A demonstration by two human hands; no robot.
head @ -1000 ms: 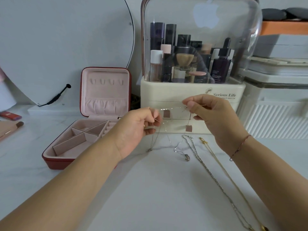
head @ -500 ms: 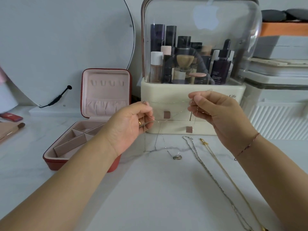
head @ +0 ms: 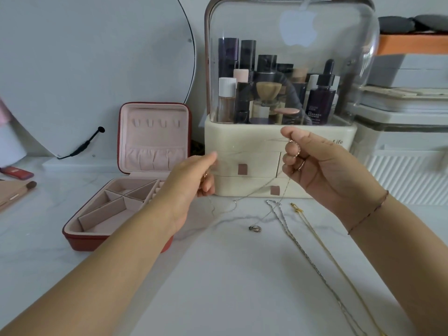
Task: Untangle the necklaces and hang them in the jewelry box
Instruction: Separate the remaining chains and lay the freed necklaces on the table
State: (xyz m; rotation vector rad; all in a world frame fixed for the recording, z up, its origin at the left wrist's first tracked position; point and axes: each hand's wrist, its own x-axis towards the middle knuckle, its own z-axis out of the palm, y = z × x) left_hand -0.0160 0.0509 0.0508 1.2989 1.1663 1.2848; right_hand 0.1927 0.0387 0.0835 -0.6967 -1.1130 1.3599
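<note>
A thin silver chain [head: 257, 191] is stretched in the air between my hands. My left hand [head: 194, 180] pinches one part and my right hand [head: 312, 163] pinches another, in front of the cream organiser. The chain's loose end trails down to a small pendant [head: 255, 228] lying on the white table. A twisted silver necklace [head: 305, 255] and a gold necklace [head: 324, 248] lie straight on the table under my right forearm. The red jewelry box [head: 94, 241] stands open at the left, its pink lid [head: 155, 137] upright with a row of hooks.
A cream cosmetics organiser [head: 244, 141] with a clear dome and bottles stands just behind my hands. A round mirror [head: 84, 69] leans at the back left. White storage boxes [head: 407, 132] sit at the right. A brush [head: 17, 192] lies at the far left edge.
Both hands have moved apart and risen a little, drawing the thin chain out wider. The pendant has slid left on the table and lies flatter.
</note>
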